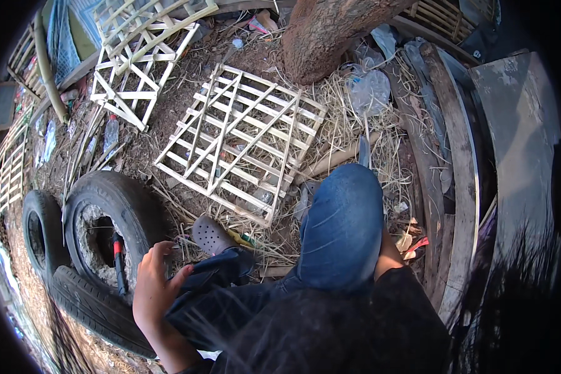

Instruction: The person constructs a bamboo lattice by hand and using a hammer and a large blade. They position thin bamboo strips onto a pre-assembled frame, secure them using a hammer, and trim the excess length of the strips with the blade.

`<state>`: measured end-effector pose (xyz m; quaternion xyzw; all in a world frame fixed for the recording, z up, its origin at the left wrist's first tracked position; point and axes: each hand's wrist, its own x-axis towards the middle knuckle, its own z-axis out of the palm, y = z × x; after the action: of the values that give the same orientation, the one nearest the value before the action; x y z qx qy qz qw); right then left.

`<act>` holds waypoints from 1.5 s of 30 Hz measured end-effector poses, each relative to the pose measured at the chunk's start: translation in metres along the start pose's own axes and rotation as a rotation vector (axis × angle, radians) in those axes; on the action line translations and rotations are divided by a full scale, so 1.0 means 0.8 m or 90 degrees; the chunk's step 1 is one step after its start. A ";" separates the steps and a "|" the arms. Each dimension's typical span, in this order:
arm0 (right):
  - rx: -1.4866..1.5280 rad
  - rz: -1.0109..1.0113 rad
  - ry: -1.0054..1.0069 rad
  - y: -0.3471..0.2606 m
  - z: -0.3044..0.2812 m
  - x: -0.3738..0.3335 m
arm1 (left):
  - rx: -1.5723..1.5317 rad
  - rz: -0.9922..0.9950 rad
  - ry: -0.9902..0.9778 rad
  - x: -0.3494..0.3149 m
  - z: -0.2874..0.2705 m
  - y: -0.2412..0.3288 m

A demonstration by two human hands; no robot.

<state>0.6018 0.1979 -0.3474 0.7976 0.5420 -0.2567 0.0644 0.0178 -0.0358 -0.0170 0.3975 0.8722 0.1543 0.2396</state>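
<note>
My left hand (154, 283) is raised beside the tyres at the lower left, thumb and fingers apart, with nothing visible in it. My right forearm (388, 255) passes behind my bent knee in blue jeans (343, 218), which hides the right hand. Beyond my legs, a lattice panel of pale split bamboo strips (237, 134) lies flat on the ground. Several long slats cross it, some of them diagonally. Beside the knee stands a narrow grey blade (364, 151), its lower part hidden.
Old tyres (115, 196) stand and lie at the left; a tool handle with a red band (118, 249) leans inside one. More bamboo lattices (137, 78) rest at the far left. A tree trunk (321, 43) rises at the back. Wooden planks (458, 162) line the right side.
</note>
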 end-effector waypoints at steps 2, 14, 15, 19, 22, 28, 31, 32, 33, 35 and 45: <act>0.028 -0.031 -0.004 -0.025 0.006 0.008 | -0.004 -0.015 -0.009 -0.003 0.001 -0.003; 0.146 -0.271 -0.109 -0.240 0.019 0.085 | -0.005 -0.088 -0.063 0.002 0.023 -0.012; 0.150 -0.290 -0.128 -0.261 0.021 0.089 | 0.000 -0.103 -0.075 0.004 0.023 -0.011; 0.153 -0.353 -0.207 -0.328 0.035 0.101 | 0.044 -0.116 -0.092 0.006 0.038 -0.028; 0.149 -0.384 -0.276 -0.370 0.053 0.105 | 0.057 -0.126 -0.100 0.018 0.048 -0.016; 0.149 -0.427 -0.419 -0.417 0.096 0.081 | -0.020 -0.137 -0.219 0.053 0.155 0.017; 0.204 -0.361 -0.527 -0.417 0.130 0.074 | -0.014 -0.190 -0.349 0.075 0.225 0.029; 0.215 -0.331 -0.557 -0.419 0.132 0.073 | -0.003 -0.192 -0.375 0.081 0.249 0.022; 0.226 -0.302 -0.593 -0.422 0.134 0.067 | -0.123 -0.234 -0.377 0.080 0.276 0.002; 0.255 -0.245 -0.617 -0.431 0.126 0.058 | -0.363 -0.312 -0.373 0.079 0.327 -0.038; 0.239 -0.268 -0.626 -0.444 0.115 0.060 | -0.657 -0.537 -0.171 0.137 0.423 -0.090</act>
<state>0.2654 0.3458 -0.3871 0.4567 0.5407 -0.6972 0.1139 0.0940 0.0291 -0.3661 -0.1266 0.7299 0.3936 0.5444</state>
